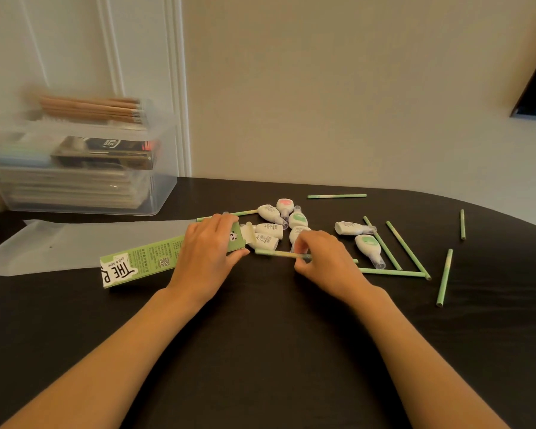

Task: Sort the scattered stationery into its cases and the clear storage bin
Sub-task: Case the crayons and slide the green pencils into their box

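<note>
A long green pencil box lies on the dark table, its open end to the right. My left hand grips that open end. My right hand pinches a green pencil whose left tip lies just right of the box mouth. Several more green pencils are scattered to the right and behind. Several white correction tapes lie in a cluster behind my hands, two more to the right. The clear storage bin stands at the back left.
The bin holds stacked boxes, with wooden pencils on top. A clear flat lid lies on the table in front of the bin, behind the green box. The table's curved edge runs along the right. A wall stands close behind.
</note>
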`<state>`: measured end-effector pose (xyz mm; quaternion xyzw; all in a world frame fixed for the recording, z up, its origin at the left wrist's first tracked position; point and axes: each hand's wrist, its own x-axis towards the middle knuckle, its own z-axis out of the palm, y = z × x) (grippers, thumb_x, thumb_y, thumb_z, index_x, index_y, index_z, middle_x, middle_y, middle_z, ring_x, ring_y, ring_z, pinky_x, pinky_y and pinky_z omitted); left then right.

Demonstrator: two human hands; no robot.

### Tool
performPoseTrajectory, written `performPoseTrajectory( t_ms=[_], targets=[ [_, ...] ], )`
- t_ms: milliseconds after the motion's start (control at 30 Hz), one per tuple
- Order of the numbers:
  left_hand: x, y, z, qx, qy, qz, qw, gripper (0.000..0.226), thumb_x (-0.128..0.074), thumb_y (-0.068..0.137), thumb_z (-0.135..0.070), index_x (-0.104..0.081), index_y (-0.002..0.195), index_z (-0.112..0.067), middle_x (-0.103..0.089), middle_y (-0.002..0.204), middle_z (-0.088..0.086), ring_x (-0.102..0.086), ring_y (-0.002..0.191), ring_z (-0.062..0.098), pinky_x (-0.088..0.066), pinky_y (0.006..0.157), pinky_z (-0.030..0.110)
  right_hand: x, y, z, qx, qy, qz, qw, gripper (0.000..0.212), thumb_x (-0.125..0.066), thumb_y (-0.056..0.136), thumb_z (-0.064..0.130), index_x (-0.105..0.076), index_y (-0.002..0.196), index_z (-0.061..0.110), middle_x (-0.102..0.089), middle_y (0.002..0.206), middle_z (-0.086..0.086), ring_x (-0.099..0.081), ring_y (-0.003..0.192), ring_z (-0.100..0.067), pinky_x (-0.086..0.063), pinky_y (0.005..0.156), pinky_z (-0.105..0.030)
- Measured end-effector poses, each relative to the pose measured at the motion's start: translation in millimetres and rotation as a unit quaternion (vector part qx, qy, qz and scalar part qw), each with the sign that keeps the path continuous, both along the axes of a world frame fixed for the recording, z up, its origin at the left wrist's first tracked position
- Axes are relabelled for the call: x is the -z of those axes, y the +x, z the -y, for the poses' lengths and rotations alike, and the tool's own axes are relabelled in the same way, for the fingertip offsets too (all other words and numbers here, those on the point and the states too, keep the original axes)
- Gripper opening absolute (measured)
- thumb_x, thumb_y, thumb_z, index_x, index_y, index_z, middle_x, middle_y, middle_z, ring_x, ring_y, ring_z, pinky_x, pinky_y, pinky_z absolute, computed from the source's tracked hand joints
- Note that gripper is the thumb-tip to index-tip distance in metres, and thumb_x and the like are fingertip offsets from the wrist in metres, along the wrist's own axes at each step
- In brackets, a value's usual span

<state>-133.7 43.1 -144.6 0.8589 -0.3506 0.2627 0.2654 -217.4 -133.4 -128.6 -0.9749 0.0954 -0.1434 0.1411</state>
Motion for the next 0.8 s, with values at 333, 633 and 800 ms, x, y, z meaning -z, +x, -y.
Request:
performPoseTrajectory(
  t_ms=[333,633,800],
  targets=[
    [1.4,-1.4,1.6,0.008,0.010,0.000,1.000,0.056,-0.074,0.076,-0.031,-0.054,0.123,-0.009,-0.059,0.118,0.010,-0.053,0.111,0.026,-0.038,0.096,0.035,-27.9,-5.9,-5.6,0.053,0.524,0.362,0.769,0.016,-0.052,0.093,0.005,-0.052,0.101,0.019,-0.065,0.087,-0.006,-0.062,0.072,-0.007,-0.049,0.063,-0.016],
    [3.2,-5.5,6.1,0.036,0.029,0.058,0.997,0.058,-0.088,0.055,-0.029,-0.064,0.103,-0.006,-0.068,0.093,0.010,-0.066,0.085,0.029,-0.052,0.071,0.038,-18.2,-0.5,-17.3,0.064,0.663,0.264,0.697,0.008,-0.046,0.096,0.009,-0.052,0.102,0.009,-0.065,0.090,-0.010,-0.067,0.072,-0.013,-0.055,0.068,-0.022],
    [4.6,-6.9,6.6,0.053,0.031,0.073,0.995,0.059,-0.089,0.054,-0.027,-0.064,0.103,-0.006,-0.068,0.092,0.010,-0.066,0.083,0.028,-0.052,0.071,0.038,-15.8,-0.8,-35.5,0.012,0.669,0.095,0.737,0.022,-0.046,0.097,0.016,-0.053,0.116,0.007,-0.068,0.094,-0.011,-0.069,0.083,-0.016,-0.056,0.070,-0.022]
  ],
)
